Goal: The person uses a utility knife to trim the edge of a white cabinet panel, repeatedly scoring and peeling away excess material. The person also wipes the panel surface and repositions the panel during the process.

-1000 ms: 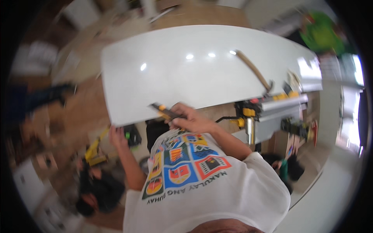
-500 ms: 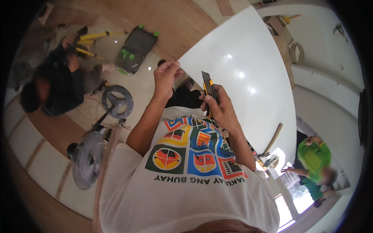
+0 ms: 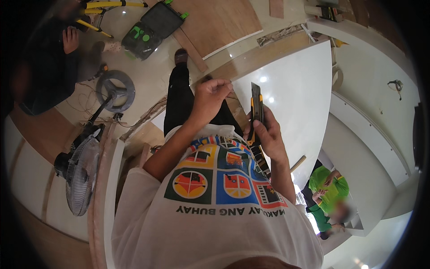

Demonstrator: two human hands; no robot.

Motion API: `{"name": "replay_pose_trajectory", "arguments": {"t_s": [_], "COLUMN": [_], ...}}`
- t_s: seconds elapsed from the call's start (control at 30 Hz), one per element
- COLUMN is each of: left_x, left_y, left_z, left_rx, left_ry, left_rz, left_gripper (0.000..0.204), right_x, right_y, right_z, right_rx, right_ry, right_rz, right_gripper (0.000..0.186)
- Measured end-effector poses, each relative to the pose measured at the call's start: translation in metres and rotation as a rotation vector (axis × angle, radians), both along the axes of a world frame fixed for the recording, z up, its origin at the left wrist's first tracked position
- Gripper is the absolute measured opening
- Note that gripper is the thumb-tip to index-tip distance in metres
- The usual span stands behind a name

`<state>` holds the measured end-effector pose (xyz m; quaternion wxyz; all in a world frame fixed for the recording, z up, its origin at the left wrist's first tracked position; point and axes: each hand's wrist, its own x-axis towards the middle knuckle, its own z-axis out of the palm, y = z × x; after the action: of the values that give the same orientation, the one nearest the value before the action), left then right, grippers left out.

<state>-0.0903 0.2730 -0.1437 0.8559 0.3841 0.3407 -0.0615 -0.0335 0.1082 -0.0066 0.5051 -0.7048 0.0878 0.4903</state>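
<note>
My left hand [image 3: 209, 101] is closed, its thumb and fingertips pinched at the near-left corner of a large glossy white sheet [image 3: 298, 96]. My right hand [image 3: 269, 134] wraps round a snap-off utility knife [image 3: 256, 110] with a black and yellow handle. Its dark blade points up and away from me, in front of the sheet and close to its left edge. Whether the blade touches the sheet I cannot tell. Part of the knife's handle is hidden by my fingers.
A pedestal fan [image 3: 83, 177] with a round base [image 3: 115, 91] lies to my left. Beyond it is an open tool case [image 3: 154, 29], near a crouching person in dark clothes [image 3: 49, 67]. Another person in green [image 3: 329, 188] is at right. A brown board [image 3: 219, 22] lies ahead.
My view has shifted; the sheet's corner, both hands and the knife now appear farther right. More of my leg shows. The person in green has drawn both hands together.
</note>
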Motion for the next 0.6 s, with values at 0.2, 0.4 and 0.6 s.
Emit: {"name": "replay_pose_trajectory", "arguments": {"t_s": [0.2, 0.4, 0.6], "left_x": [-0.014, -0.016, -0.019], "left_y": [-0.004, -0.001, 0.004], "left_z": [-0.004, 0.01, 0.009], "left_rx": [0.08, 0.083, 0.122], "left_ry": [-0.025, 0.011, 0.007], "left_rz": [-0.026, 0.005, 0.008], "left_gripper": [0.018, 0.016, 0.017], "right_x": [-0.008, -0.008, -0.002], "right_y": [0.006, 0.006, 0.019], "right_z": [-0.001, -0.004, -0.006], "right_rx": [0.009, -0.007, -0.125], "right_ry": [-0.075, -0.197, -0.253], "right_rz": [0.006, 0.056, 0.135], "right_gripper": [0.044, 0.037, 0.03]}}
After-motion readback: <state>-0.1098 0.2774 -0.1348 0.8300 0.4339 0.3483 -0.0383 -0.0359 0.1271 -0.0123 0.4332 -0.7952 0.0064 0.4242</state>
